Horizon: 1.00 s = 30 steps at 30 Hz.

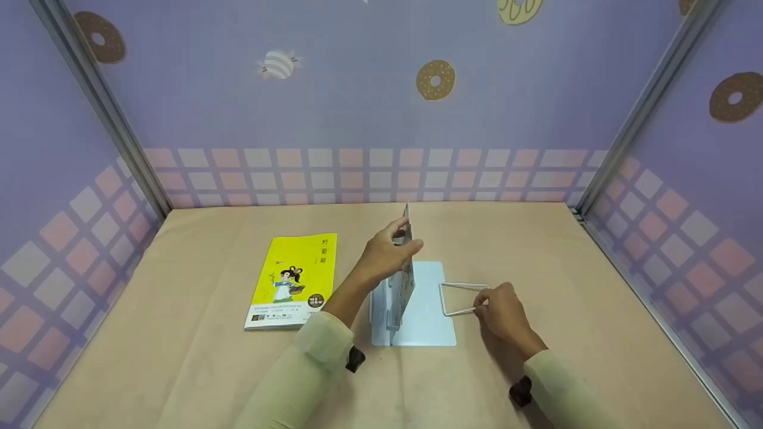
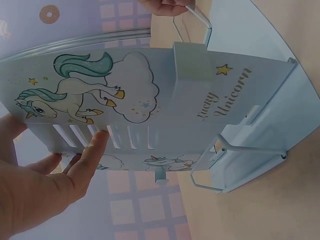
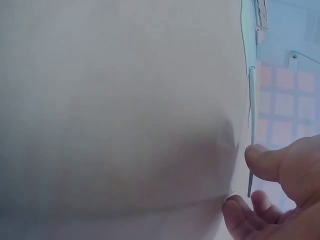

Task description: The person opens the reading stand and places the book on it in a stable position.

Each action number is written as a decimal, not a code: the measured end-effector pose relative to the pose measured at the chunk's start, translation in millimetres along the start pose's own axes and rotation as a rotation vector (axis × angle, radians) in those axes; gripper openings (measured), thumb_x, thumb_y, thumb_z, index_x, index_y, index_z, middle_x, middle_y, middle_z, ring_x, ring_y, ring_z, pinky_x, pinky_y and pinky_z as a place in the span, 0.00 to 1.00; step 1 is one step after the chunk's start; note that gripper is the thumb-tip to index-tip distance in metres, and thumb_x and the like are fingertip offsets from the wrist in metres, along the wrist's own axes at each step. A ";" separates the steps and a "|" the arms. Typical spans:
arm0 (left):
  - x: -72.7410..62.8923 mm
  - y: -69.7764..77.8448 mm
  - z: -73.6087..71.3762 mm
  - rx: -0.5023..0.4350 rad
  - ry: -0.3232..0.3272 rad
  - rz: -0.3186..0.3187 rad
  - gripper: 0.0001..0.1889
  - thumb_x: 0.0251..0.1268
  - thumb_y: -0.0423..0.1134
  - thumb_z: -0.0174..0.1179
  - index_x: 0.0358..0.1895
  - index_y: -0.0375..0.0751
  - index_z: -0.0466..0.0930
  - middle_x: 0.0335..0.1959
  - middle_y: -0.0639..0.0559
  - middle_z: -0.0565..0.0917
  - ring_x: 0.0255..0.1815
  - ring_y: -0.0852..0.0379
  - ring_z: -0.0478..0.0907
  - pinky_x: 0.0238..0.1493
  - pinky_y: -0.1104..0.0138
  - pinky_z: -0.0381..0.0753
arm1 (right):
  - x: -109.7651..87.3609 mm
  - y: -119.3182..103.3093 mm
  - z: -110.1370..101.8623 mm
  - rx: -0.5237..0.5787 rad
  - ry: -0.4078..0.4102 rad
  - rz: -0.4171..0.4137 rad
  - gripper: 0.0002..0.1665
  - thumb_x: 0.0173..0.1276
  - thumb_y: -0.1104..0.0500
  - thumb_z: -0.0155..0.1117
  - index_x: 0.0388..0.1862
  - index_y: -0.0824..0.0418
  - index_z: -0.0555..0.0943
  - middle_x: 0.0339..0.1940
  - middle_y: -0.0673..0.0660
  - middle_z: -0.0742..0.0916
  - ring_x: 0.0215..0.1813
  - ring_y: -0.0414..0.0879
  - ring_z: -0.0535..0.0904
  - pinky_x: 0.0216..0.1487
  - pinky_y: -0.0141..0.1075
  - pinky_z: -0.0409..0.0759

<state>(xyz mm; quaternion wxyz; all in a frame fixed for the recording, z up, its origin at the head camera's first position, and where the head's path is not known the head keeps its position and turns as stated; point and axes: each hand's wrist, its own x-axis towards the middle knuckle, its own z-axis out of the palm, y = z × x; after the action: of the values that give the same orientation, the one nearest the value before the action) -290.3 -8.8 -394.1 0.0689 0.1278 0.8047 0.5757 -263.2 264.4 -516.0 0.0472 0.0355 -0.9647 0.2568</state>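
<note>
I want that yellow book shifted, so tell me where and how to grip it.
Probably the left long edge of the yellow book, coming from its left, thumb on the cover, fingers underneath. It lies flat on the table, so lift that edge first; in the head view the left forearm overlaps its near right corner.

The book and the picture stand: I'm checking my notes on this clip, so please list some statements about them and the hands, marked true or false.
1. The yellow book lies flat on the table. True.
2. The left hand grips the stand's upright panel. True.
3. The book is right of the stand. False: it is left.
4. The right hand pinches a wire loop. True.
5. The panel shows a dinosaur. False: a unicorn.
</note>
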 end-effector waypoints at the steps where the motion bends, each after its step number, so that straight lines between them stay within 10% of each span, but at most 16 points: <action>1: 0.2 -0.2 0.0 0.000 0.000 0.001 0.36 0.73 0.51 0.57 0.81 0.49 0.57 0.76 0.42 0.69 0.73 0.42 0.71 0.69 0.49 0.76 | 0.0 -0.4 -0.1 0.017 0.017 0.004 0.03 0.65 0.67 0.69 0.32 0.61 0.87 0.44 0.65 0.79 0.43 0.52 0.72 0.39 0.41 0.77; 13: 0.6 -0.8 0.7 0.003 0.000 -0.010 0.37 0.73 0.51 0.58 0.81 0.49 0.57 0.76 0.43 0.69 0.73 0.42 0.71 0.65 0.50 0.79 | -3.8 -2.9 -3.1 0.477 0.079 0.292 0.38 0.71 0.63 0.62 0.76 0.69 0.59 0.63 0.68 0.78 0.54 0.55 0.83 0.42 0.33 0.83; 21: 1.8 -1.8 0.5 0.008 0.009 0.001 0.37 0.73 0.50 0.59 0.81 0.48 0.58 0.75 0.42 0.70 0.72 0.43 0.72 0.66 0.51 0.79 | -5.2 -6.7 2.3 0.792 0.018 0.372 0.16 0.71 0.66 0.63 0.55 0.71 0.78 0.43 0.59 0.88 0.41 0.42 0.85 0.43 0.30 0.85; 30: -0.2 0.2 -0.2 -0.012 -0.010 -0.010 0.37 0.73 0.51 0.58 0.81 0.50 0.56 0.76 0.42 0.69 0.71 0.43 0.73 0.64 0.51 0.81 | -3.4 -25.9 10.8 0.813 -0.009 0.289 0.09 0.71 0.68 0.64 0.48 0.70 0.83 0.47 0.62 0.87 0.45 0.45 0.86 0.49 0.34 0.87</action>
<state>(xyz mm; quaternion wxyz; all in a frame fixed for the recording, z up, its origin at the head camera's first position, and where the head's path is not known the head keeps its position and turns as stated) -290.1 -9.0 -393.9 0.0766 0.1261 0.8014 0.5797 -258.2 236.8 -512.9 -0.0113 -0.0831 -0.7801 0.6200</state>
